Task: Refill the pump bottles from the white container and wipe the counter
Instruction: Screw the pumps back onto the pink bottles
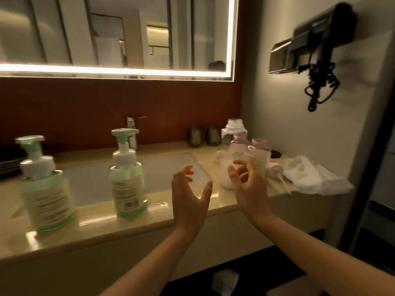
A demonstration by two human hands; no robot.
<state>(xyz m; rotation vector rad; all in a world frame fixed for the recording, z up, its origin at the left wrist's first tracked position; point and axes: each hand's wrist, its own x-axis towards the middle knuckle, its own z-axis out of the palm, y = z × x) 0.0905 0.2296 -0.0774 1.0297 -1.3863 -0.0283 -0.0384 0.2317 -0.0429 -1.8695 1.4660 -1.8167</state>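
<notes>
Hands first: left hand [188,193] and right hand [248,184] both hover over the front edge of the counter [192,212], fingers spread and loosely curved, gripping nothing. I'd guess they're between steps.

Left pump bottle [46,189] and second pump bottle [128,182] stand on the front lip with pumps on, so probably done and set aside. Open bottles [239,149] cluster at the right end, necks bare for pouring, with a loose pump [275,168] beside them.

The white container [224,174] looks like the pale thing behind the right hand, partly hidden. The cloth [310,176] is parked at far right, handy for wiping.
</notes>
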